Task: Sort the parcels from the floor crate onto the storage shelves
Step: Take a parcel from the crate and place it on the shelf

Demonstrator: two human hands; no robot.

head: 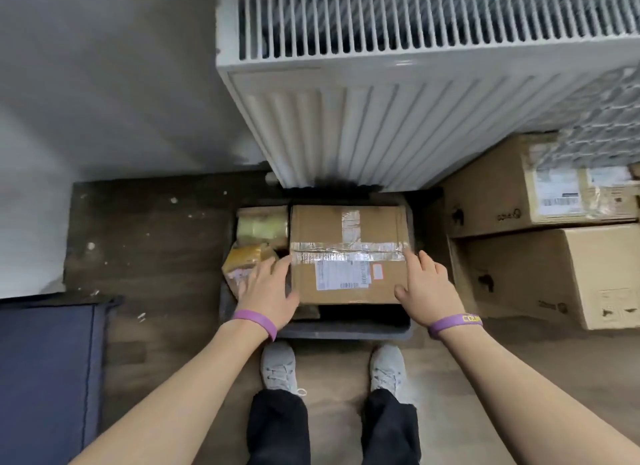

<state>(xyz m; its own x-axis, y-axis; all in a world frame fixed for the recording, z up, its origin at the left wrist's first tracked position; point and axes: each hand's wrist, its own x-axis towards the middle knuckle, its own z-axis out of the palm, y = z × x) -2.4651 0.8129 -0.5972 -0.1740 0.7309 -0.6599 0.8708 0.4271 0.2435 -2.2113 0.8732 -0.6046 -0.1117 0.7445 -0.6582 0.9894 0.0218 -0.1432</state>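
Note:
A taped brown cardboard parcel [346, 253] with a white label lies on top in the dark floor crate [346, 331], right in front of my feet. My left hand [268, 291] lies against the parcel's left side, fingers spread and fairly straight. My right hand [424, 288] touches its right side, index finger stretched along the top edge. Neither hand is curled round the box. Left of it in the crate lie a yellow padded parcel [247, 256] and a pale green wrapped one [261, 227].
A white radiator [398, 101] hangs on the wall directly above the crate. Two large cardboard boxes [540, 274] stand stacked on the floor at the right. A dark blue cushion-like object [45, 378] lies at the lower left. My grey shoes [278, 366] stand before the crate.

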